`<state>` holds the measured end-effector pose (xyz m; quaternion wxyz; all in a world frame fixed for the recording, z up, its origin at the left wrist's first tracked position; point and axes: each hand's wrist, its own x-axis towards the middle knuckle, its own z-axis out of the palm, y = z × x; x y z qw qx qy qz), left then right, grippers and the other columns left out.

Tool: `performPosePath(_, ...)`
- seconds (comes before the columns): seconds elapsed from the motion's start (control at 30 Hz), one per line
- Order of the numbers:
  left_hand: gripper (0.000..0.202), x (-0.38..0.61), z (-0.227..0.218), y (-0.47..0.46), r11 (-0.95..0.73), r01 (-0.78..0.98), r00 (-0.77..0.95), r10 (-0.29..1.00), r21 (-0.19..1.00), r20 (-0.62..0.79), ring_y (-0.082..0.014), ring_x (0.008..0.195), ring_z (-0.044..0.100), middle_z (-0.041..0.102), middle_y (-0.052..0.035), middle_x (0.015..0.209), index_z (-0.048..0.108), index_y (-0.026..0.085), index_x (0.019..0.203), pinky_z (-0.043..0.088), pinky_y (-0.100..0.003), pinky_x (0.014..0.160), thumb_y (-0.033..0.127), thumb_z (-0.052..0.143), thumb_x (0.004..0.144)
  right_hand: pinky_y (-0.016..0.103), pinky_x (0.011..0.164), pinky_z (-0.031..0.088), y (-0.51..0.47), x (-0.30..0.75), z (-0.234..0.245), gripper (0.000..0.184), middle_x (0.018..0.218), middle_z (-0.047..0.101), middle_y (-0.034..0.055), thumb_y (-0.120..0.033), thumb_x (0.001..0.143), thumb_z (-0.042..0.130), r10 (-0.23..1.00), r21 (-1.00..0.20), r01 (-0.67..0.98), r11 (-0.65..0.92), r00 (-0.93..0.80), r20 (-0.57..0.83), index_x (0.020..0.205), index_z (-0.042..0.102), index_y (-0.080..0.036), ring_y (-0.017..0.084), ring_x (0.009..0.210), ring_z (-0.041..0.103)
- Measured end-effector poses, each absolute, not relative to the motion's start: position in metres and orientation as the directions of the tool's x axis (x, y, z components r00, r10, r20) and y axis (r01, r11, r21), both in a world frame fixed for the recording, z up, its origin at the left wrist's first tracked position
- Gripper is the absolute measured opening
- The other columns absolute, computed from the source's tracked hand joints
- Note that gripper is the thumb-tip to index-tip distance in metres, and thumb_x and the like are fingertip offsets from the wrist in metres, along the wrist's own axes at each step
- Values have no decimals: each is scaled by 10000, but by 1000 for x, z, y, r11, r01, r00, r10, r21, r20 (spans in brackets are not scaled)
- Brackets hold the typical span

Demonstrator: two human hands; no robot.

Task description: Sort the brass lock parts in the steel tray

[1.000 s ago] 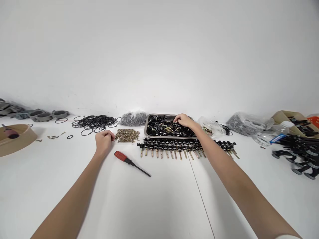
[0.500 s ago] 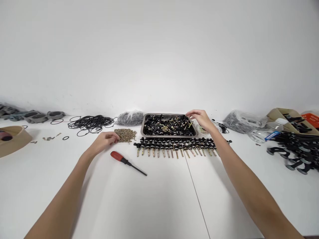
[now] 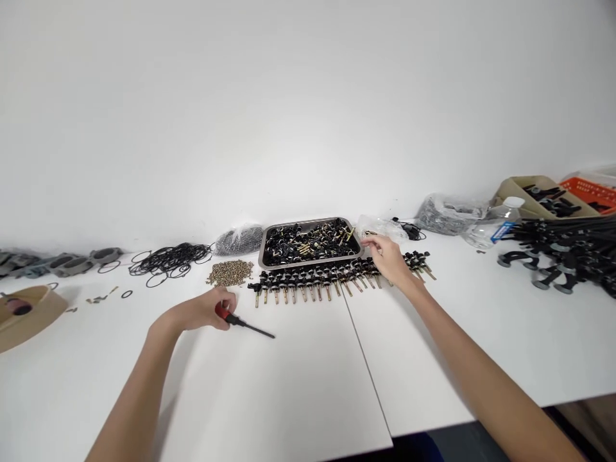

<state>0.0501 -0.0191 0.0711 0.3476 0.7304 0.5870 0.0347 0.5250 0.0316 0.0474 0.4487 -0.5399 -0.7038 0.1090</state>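
Clearly, we have one label in sight, the blue and white one (image 3: 502,231) on a clear plastic bottle with a white cap (image 3: 487,229), and its print is too small for us to read. In the middle, against the wall, we have a rectangular silver metal tray (image 3: 262,250) filled with small black parts and brass-coloured pins (image 3: 308,242). To the right, a beige bin (image 3: 510,190) holds black pieces, with an orange-red plastic basket (image 3: 584,190) beside it; at the far left, a curved beige container (image 3: 36,327) holds a dark red and black object (image 3: 18,306). Clear plastic bags of grey parts sit on both sides of the tray, a small one (image 3: 239,240) to the left and a larger one (image 3: 443,215) to the right.

Our left hand (image 3: 206,311) is grasping the red handle of a black-shafted screwdriver (image 3: 235,319), its tip pointing right over the white tabletop (image 3: 269,391), near a heap of tiny brass-coloured pieces (image 3: 230,273). Our right hand (image 3: 387,260), fingers bent, is at the tray's right corner, and we cannot tell whether it grips anything; it partly blocks our view of the row of black fittings with brass-coloured stems (image 3: 308,282)
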Motion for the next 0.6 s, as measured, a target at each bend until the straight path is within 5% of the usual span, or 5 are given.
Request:
performPosePath(0.2, 162, 50, 101, -30, -42, 766, 322, 889, 641, -326, -190, 707, 537, 572, -27, 752, 662, 242, 793, 456, -294, 663, 359, 727, 701, 450, 1082, 412, 34, 527, 29, 371, 1086, 680, 120, -64, 871, 387, 781, -417, 738, 531, -236, 578, 1066, 692, -149, 260, 1122, 585)
performPosePath(0.37, 394, 82, 141, -15, -59, 587, 114, 993, 807, -10, -199, 647, 595, 646, -47, 699, 744, 206, 912, 509, -326, 623, 422, 845, 599, 449, 1069, 425, 34, 529, 27, 390, 1073, 687, 126, -7, 804, 419, 784, -362, 762, 537, -292, 548, 1024, 712, -139, 269, 1096, 582)
performPosePath(0.47, 471, 139, 162, 12, -156, 513, 66, 988, 844, 142, -227, 799, 672, 735, -81, 868, 776, 194, 972, 546, -320, 687, 346, 891, 542, 454, 1061, 430, 34, 529, 28, 415, 1084, 695, 128, 10, 780, 422, 790, -385, 754, 531, -278, 546, 1039, 712, -136, 271, 1099, 585)
performPosePath(0.6, 360, 228, 170, 50, -332, 245, -25, 937, 911, 348, -155, 650, 632, 720, -97, 798, 756, 109, 885, 523, -293, 611, 268, 873, 585, 434, 1075, 425, 34, 532, 27, 451, 1106, 695, 117, 39, 753, 404, 802, -445, 723, 529, -253, 542, 1028, 707, -151, 252, 1129, 585)
